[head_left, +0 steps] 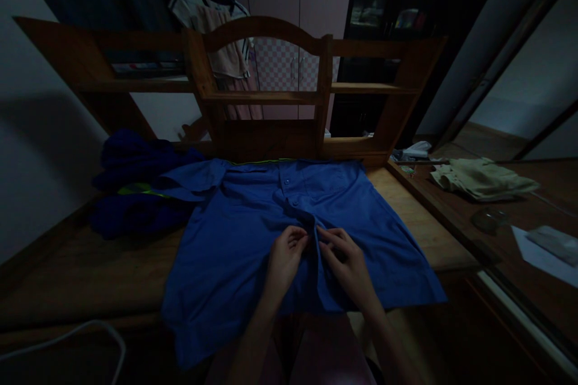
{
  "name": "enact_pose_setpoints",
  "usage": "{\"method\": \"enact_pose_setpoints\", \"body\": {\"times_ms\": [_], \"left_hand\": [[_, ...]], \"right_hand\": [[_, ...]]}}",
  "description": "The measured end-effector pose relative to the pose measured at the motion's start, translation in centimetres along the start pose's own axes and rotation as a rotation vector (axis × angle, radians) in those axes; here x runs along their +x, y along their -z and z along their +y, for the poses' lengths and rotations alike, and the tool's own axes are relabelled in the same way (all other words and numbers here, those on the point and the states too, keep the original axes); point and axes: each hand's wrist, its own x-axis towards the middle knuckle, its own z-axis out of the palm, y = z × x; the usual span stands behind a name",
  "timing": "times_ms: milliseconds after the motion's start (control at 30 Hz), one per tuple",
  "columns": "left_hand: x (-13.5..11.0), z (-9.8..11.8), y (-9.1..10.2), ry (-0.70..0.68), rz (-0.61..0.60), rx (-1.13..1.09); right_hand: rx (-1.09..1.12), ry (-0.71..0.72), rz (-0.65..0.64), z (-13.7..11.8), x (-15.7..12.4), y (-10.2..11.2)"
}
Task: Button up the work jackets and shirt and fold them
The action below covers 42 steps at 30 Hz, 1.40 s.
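A blue button-up shirt (pixel 235 240) lies spread on a wooden desk (pixel 139 277), its hem toward me and hanging over the near edge. My left hand (pixel 288 252) pinches the front opening from the left side. On the other side of the raised placket, my right hand (pixel 345 258) grips the same fabric edge with bent fingers. Two buttons show on the placket above my hands. Whatever lies right between the fingertips is hidden by the fold. The shirt's left sleeve reaches toward a dark blue bundle of cloth (pixel 139 216) with a yellow-green strip.
A wooden shelf rack (pixel 259 97) rises along the desk's back edge. To the right, a lower wooden surface holds folded beige cloth (pixel 485 179), a glass dish (pixel 490 219) and white paper (pixel 542 255). A pale cable (pixel 108 326) loops at the lower left. Clothes hang behind the rack.
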Motion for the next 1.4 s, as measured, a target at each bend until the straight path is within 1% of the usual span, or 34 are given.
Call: {"method": "enact_pose_setpoints", "body": {"times_ms": [167, 333, 500, 633, 733, 833, 1033, 1100, 1267, 1400], "left_hand": [[-0.5, 1.0, -1.1, -0.056, 0.085, -0.034], [-0.8, 1.3, -1.6, -0.117, 0.15, 0.05], [-1.3, 1.0, -1.5, -0.141, 0.136, 0.092], [-1.9, 0.9, -1.3, -0.147, 0.11, 0.063], [-2.0, 1.0, -0.9, -0.136, 0.111, -0.001], [-1.8, 0.9, -0.5, -0.108, 0.13, -0.094], [-1.0, 0.2, 0.5, 0.074, 0.078, -0.323], [-0.8, 0.0, 0.6, 0.107, 0.079, -0.375], [-0.6, -0.4, 0.6, 0.132, 0.105, -0.419], [-0.4, -0.7, 0.7, 0.133, 0.119, -0.451]], "right_hand": [[0.186, -0.08, -0.038, 0.2, 0.4, 0.6], [0.207, -0.094, -0.044, -0.1, 0.3, 0.6], [0.195, -0.09, -0.023, -0.2, 0.3, 0.4], [0.169, -0.113, -0.026, -0.1, 1.4, 0.4], [0.079, -0.09, -0.059, -0.4, 2.7, 0.6], [-0.072, -0.005, -0.106, -1.2, 3.5, 0.6], [-0.436, 0.149, -0.132, -2.2, 4.2, 0.0], [-0.518, 0.189, -0.135, -2.4, 4.2, -0.4], [-0.656, 0.216, -0.132, -3.2, 3.6, -1.0], [-0.678, 0.247, -0.108, -3.7, 3.0, -1.4]]}}
